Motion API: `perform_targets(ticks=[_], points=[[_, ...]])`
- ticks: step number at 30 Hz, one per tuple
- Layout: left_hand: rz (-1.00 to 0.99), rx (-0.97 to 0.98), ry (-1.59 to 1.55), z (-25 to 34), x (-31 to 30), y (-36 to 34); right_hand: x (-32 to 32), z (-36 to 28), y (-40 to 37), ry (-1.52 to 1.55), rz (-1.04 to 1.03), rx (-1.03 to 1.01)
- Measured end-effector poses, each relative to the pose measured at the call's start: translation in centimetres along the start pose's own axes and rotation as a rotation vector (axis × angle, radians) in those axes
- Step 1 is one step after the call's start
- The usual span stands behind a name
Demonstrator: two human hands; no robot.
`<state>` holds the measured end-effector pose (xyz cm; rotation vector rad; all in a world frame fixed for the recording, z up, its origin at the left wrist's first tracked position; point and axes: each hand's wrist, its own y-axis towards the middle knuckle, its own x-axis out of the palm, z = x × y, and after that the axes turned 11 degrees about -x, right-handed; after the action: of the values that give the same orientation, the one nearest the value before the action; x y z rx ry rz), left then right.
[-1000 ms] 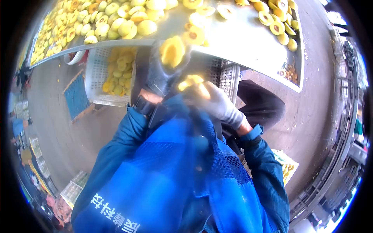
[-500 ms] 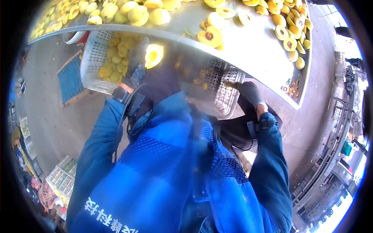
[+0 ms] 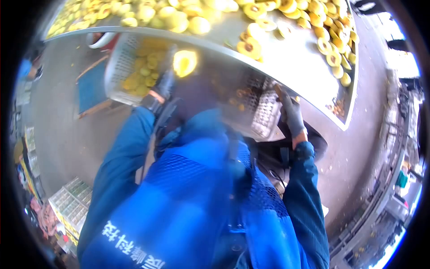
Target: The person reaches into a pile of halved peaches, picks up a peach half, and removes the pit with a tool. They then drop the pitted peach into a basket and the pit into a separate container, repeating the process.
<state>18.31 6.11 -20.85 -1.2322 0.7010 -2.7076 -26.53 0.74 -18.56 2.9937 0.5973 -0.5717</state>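
Observation:
My left hand (image 3: 164, 84), in a dark glove, is blurred below the table edge. It holds a halved yellow peach (image 3: 184, 62), brightly lit, by its fingers. Behind that hand stands a white perforated crate (image 3: 117, 67) with yellow peach pieces (image 3: 145, 74) in it. My right hand (image 3: 292, 115), in a grey glove, is raised at the table's edge with its fingers closed. A brownish tip shows at the fingers, but I cannot make out what it is. Beside it is another perforated crate (image 3: 267, 112) with a few fruit pieces deep inside.
The metal table (image 3: 286, 58) carries heaps of whole yellow peaches (image 3: 174, 20) at left and halves (image 3: 333, 58) at right, some with pits. Loose pits (image 3: 336, 108) lie in its near corner. A blue-topped stool (image 3: 92, 87) stands on the floor at left; stacked crates (image 3: 74, 201) are lower left.
My left hand and the peach half have shifted slightly right in view. My right hand has turned upward, its fingers now close to the table edge. The whole view has shifted a little.

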Motion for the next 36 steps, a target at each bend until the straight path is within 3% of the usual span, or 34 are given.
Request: perform_targets(ticks=[3,4,6,8,10,11,12,13,14,15,18,20,22,23,26,28,30,33,36], points=[[-0.027,0.035,-0.03,0.9,1.3,-1.6,1.0,-1.9,-1.0,0.049,-0.009,-0.008],[0.085,0.177,0.227,1.5,0.3,-2.5,1.1,-2.4,-1.3,0.059,-0.023,0.008],[0.322,0.434,0.731,1.0,-4.1,-3.7,1.4,-4.3,-1.9,0.121,-0.003,0.397],[0.57,0.657,1.228,-0.1,-8.6,-5.1,1.8,-4.0,-3.0,0.042,-0.02,0.371],[0.716,0.654,1.487,1.6,-8.7,-8.5,2.2,-4.1,-3.9,0.022,-0.018,0.352],[0.732,0.548,1.488,3.0,-7.5,-11.1,2.5,-3.8,-4.3,0.051,-0.005,0.345],[0.833,0.659,1.525,2.5,-11.5,-11.6,2.9,-3.5,-4.4,0.001,-0.004,0.331],[0.772,0.406,1.5,3.4,-12.3,-12.6,3.3,-4.5,-4.5,0.071,-0.024,0.385],[0.736,0.345,1.131,3.7,-14.0,-12.5,3.7,-5.0,-4.4,0.057,-0.051,0.398],[0.681,0.281,0.766,2.9,-17.1,-11.5,4.1,-5.4,-4.3,0.043,-0.075,0.414],[0.73,0.375,0.694,1.6,-33.2,-4.2,5.6,-6.0,-3.1,0.041,-0.072,0.476],[0.823,0.392,0.835,3.8,-20.8,-5.3,5.3,-5.4,-3.6,0.021,-0.05,0.494],[0.76,0.583,0.458,7.1,-8.3,-4.1,4.7,-6.2,-3.3,0.067,-0.077,0.454],[0.699,0.722,0.426,8.1,-4.8,-3.1,4.5,-6.2,-3.3,0.115,-0.08,0.461],[0.39,1.118,1.163,8.5,5.7,-2.6,4.9,-6.7,-3.7,0.264,0.009,0.391],[0.118,1.051,1.333,7.3,10.9,-0.5,5.1,-6.8,-4.2,0.343,0.004,0.335],[0.008,1.131,1.543,5.6,14.7,2.4,5.1,-6.6,-4.7,0.386,0.002,0.316],[-0.036,0.633,1.884,3.2,18.3,6.2,4.8,-9.0,-5.6,0.416,0.077,0.303],[-0.017,0.509,1.912,0.9,19.5,8.9,4.1,-8.5,-6.6,0.506,0.137,0.271]])
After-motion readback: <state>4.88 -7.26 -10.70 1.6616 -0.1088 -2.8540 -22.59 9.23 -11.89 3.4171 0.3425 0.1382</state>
